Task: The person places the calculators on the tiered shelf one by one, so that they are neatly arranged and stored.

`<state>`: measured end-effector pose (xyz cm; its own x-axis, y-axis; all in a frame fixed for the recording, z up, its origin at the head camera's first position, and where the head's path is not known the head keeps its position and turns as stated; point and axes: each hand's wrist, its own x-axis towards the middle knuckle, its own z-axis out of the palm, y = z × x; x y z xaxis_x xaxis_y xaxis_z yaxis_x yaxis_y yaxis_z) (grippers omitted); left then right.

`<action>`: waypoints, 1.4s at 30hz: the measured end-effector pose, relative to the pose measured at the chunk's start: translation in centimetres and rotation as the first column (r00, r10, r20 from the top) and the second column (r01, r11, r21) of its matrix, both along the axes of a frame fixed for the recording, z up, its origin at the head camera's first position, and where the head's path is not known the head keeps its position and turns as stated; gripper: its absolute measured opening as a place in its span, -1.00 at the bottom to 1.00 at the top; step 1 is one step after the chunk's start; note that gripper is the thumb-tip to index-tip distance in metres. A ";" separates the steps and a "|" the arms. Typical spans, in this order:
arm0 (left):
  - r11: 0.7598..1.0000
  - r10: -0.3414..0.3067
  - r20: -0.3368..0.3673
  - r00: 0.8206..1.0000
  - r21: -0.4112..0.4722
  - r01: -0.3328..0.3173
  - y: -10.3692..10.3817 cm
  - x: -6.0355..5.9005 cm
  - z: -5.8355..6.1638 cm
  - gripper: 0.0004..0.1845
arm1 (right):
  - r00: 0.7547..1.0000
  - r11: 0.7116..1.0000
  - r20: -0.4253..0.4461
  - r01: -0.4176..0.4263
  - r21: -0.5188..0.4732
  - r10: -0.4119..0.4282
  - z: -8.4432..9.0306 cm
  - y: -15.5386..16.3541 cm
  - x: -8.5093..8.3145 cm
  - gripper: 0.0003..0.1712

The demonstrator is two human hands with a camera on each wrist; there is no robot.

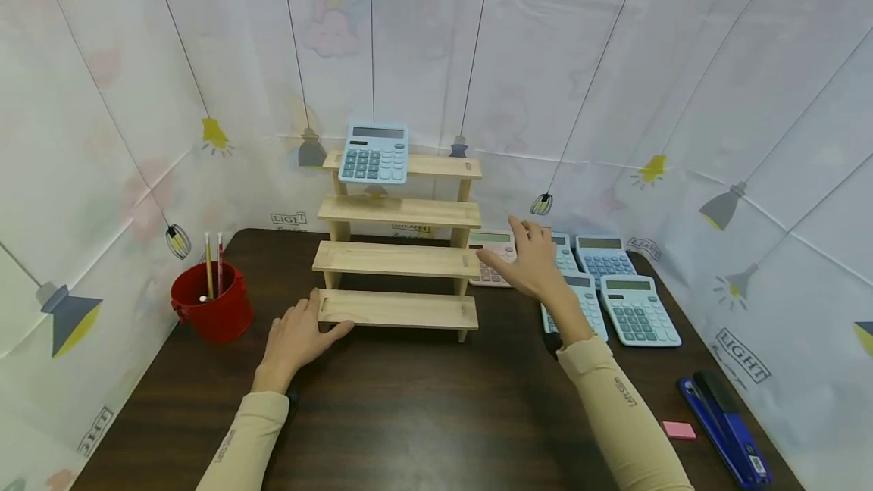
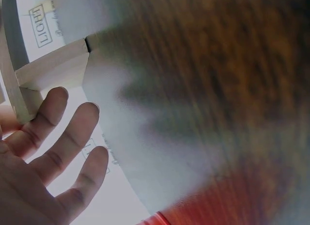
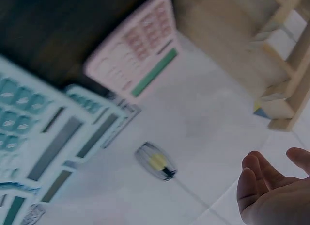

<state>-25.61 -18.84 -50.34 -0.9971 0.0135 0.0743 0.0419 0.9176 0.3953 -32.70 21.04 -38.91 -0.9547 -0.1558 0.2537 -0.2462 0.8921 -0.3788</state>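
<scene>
Head view shows one blue calculator [image 1: 373,153] shelved on the wooden rack [image 1: 398,260], which the open left hand [image 1: 298,336] steadies, while the empty, spread right hand [image 1: 530,262] hovers over the pink calculator [image 1: 492,258], others unplaced.

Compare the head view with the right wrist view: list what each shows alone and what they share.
Only the head view shows the left hand resting on the lowest step of the wooden stepped shelf, a blue calculator on the top step, the red cup with pencils, the blue stapler and the pink eraser.

Only the right wrist view shows the pink calculator's keys and green display close up, though blurred.

Both show the right hand, open above the pink calculator, the blue calculators beside it and part of the shelf.
</scene>
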 end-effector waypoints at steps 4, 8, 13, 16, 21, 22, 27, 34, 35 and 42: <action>1.000 0.007 0.011 1.000 0.005 -0.007 0.0 0.2 -0.3 0.21 | 0.999 0.998 0.011 0.050 0.034 -0.050 -1.6 2.3 0.9 0.14; 1.000 0.013 0.017 1.000 0.009 -0.013 0.2 0.3 -0.4 0.22 | 0.995 0.994 0.029 0.092 0.054 -0.094 -2.6 5.1 1.7 0.14; 1.000 0.017 0.009 1.000 0.016 -0.017 0.5 0.2 -0.5 0.20 | 0.983 0.983 0.077 0.160 0.089 -0.167 -3.7 9.0 2.9 0.18; 1.000 0.015 0.010 1.000 0.010 -0.015 0.4 0.1 -0.4 0.20 | 0.968 0.972 0.121 0.207 0.109 -0.220 -4.7 11.0 3.5 0.21; 1.000 0.011 0.010 1.000 0.001 -0.011 0.3 0.2 -0.1 0.20 | 0.950 0.964 0.182 0.232 0.129 -0.253 -6.3 13.5 4.3 0.26; 1.000 0.011 0.009 1.000 0.001 -0.011 0.3 0.3 -0.1 0.20 | 0.950 0.966 0.191 0.228 0.122 -0.249 -6.6 13.9 4.3 0.26; 1.000 0.005 0.009 1.000 0.009 -0.005 0.4 0.4 -0.3 0.20 | 0.936 0.972 0.264 0.215 0.093 -0.233 -7.9 15.1 4.5 0.31; 1.000 0.011 0.014 1.000 0.020 -0.011 0.6 0.4 -0.6 0.20 | 0.918 0.972 0.320 0.215 0.099 -0.235 -8.5 15.6 4.5 0.33; 1.000 0.008 0.012 1.000 0.018 -0.008 0.6 0.4 -0.6 0.20 | 0.918 0.972 0.321 0.211 0.100 -0.233 -8.5 15.7 4.4 0.33; 1.000 0.007 -0.006 1.000 0.019 -0.007 0.2 0.2 -0.2 0.19 | 0.905 0.974 0.362 0.201 0.100 -0.224 -8.7 15.3 3.5 0.33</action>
